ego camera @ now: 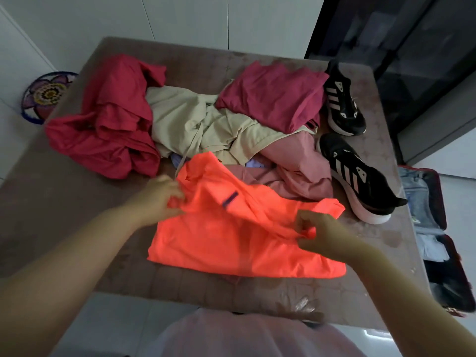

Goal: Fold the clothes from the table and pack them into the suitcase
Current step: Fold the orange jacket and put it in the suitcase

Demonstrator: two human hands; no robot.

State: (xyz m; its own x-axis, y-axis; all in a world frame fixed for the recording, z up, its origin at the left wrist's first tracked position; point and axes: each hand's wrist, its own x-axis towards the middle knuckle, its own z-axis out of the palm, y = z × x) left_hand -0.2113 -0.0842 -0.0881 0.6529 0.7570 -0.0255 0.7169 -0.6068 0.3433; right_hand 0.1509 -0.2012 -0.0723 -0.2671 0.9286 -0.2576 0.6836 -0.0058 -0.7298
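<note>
Head view: I see left hand (159,195) and right hand (313,231) pinching orange shirt (231,248) near front edge of table (103,282); three-striped shoes (360,181) right.

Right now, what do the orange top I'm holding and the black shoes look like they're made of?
The orange top looks like thin, smooth synthetic sports fabric: neon colour, slight sheen, soft folds. The black shoes seem to have textile or mesh uppers, pale stripes and white foam-like soles; blur leaves the weave unclear.

pale wall panels (180,16), dark cabinet (412,60), floral mat (49,95)
</note>
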